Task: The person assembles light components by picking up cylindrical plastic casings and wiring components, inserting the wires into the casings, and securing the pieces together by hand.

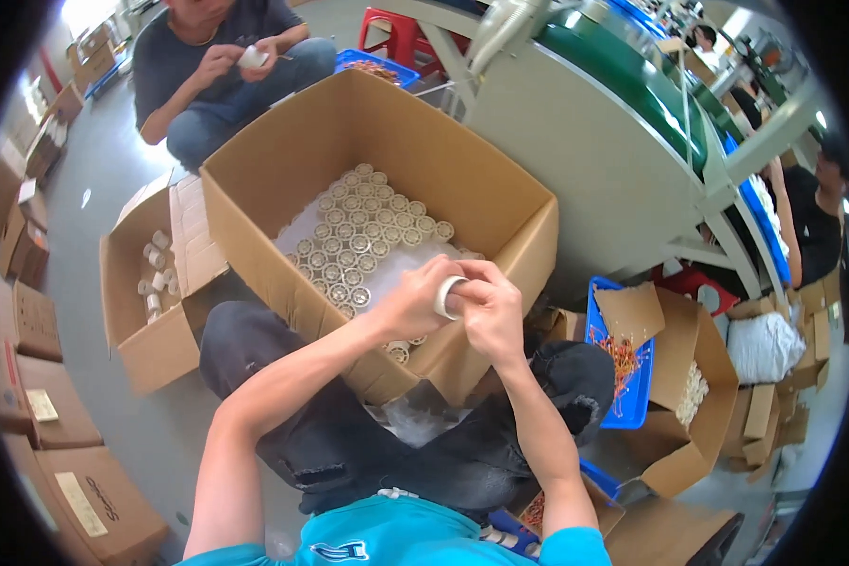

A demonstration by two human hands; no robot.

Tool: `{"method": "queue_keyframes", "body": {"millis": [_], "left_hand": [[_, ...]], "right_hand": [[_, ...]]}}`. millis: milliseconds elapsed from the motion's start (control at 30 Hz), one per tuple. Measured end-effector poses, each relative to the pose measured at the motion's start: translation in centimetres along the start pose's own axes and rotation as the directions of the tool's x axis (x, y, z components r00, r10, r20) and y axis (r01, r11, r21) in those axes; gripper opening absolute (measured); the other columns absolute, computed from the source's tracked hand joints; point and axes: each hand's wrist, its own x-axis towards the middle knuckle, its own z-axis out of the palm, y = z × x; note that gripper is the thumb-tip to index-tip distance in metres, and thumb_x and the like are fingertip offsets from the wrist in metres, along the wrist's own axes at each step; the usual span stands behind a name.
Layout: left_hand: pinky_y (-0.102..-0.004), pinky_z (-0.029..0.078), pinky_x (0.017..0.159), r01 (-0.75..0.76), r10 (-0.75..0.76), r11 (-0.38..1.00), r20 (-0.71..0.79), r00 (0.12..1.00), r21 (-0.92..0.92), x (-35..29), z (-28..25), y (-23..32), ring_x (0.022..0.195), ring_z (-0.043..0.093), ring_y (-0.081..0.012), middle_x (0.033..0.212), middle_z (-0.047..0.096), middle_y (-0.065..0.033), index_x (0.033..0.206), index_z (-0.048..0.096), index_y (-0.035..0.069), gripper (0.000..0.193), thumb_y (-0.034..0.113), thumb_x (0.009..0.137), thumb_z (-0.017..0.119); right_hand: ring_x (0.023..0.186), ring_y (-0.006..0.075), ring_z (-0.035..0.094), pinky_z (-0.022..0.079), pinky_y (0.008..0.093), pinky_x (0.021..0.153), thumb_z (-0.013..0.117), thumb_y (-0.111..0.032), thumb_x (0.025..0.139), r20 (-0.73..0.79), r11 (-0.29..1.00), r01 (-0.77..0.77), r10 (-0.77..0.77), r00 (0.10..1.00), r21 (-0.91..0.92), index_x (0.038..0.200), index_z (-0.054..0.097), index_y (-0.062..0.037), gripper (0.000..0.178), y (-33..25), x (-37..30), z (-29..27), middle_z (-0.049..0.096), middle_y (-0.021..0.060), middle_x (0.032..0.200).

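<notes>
Teal shirt [396, 536] nearest the lens, dark trousers [358, 448] beyond. Big box [283, 141] open in front of the knees: white round parts [349, 236] packed side by side in tight rows, cloudy film [391, 275] showing bare in patches. Co-worker [174, 80] past its far left corner, white piece [253, 58] in hand. Side box [151, 354] beside the big one, on the left, with loose pieces [154, 274] jumbled. Blue tray [639, 401] on the right, holding orange-red wires [617, 360].

Left hand [411, 300] closed round the white ring [441, 298]; right hand [495, 313] grips its open end, fingers bunched. Can't tell what the fingertips do inside. Ring is held up over the big box's near part, not set down.

Progress, my read: most of this layer looks done; bare patches plus the held ring remain. Side box finished or waiting: can't tell.
</notes>
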Motion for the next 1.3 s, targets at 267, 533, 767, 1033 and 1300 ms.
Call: {"method": "queue_keyframes", "body": {"millis": [267, 533, 767, 1033, 1300], "left_hand": [[-0.0377, 0.053, 0.069, 0.164, -0.154, 0.985, 0.162, 0.975, -0.051, 0.0, -0.2, -0.1, 0.08, 0.067, -0.0325, 0.089, 0.065, -0.0148, 0.1, 0.055, 0.006, 0.044, 0.007, 0.067, 0.083], [-0.0364, 0.053, 0.068, 0.178, -0.168, 0.984, 0.264, 0.95, -0.013, 1.1, -0.3, 0.4, 0.078, 0.067, -0.0301, 0.088, 0.065, -0.0141, 0.101, 0.055, 0.005, 0.045, 0.007, 0.067, 0.084], [-0.0349, 0.053, 0.076, -0.327, 0.263, 0.876, 0.218, 0.94, 0.354, 13.9, -2.7, 0.5, 0.09, 0.065, -0.0235, 0.1, 0.062, -0.0112, 0.109, 0.05, 0.005, 0.062, 0.014, 0.063, 0.091], [-0.0442, 0.047, 0.092, -0.258, 0.294, 0.936, -0.128, 0.947, 0.238, 41.9, 3.7, -3.0, 0.103, 0.06, -0.0337, 0.112, 0.06, -0.0151, 0.123, 0.05, 0.005, 0.064, 0.017, 0.071, 0.085], [-0.0508, 0.034, 0.107, -0.141, 0.047, 0.877, 0.21, 0.977, 0.46, 50.6, 6.3, -10.3, 0.127, 0.041, -0.0496, 0.136, 0.045, -0.0327, 0.123, 0.055, -0.006, 0.044, 0.02, 0.088, 0.062]], "right_hand": [[0.09, 0.0328, 0.067, 0.053, 0.0411, 0.08, 0.063, -0.004, 0.077, 0.038, 0.991, -0.036, 0.042, 0.998, -0.132, 0.088, 0.077, -0.0068, 0.017, 0.4, -0.2, -0.3, 0.066, 0.0116, 0.106], [0.09, 0.0333, 0.067, 0.054, 0.0423, 0.08, 0.064, -0.005, 0.076, 0.061, 0.987, -0.063, 0.073, 0.995, -0.147, 0.088, 0.077, -0.0084, 0.018, 0.5, -0.2, -1.3, 0.066, 0.0115, 0.107], [0.103, 0.0319, 0.064, 0.051, 0.0393, 0.091, 0.075, -0.015, 0.083, -0.312, 0.998, 0.052, -0.063, 0.948, -0.041, 0.117, 0.069, -0.0047, 0.037, -0.8, 1.3, -5.4, 0.063, 0.0158, 0.116], [0.101, 0.0307, 0.065, 0.051, 0.0361, 0.089, 0.074, -0.003, 0.079, -0.309, 1.0, -0.021, 0.023, 0.951, 0.008, 0.117, 0.068, -0.0036, 0.038, -1.7, 1.3, -5.5, 0.063, 0.0163, 0.116], [0.097, 0.0303, 0.063, 0.053, 0.0368, 0.085, 0.074, -0.001, 0.079, -0.258, 0.993, -0.075, 0.097, 0.961, 0.095, 0.123, 0.066, -0.0065, 0.045, -1.6, 1.7, -5.8, 0.059, 0.0166, 0.118]]}}
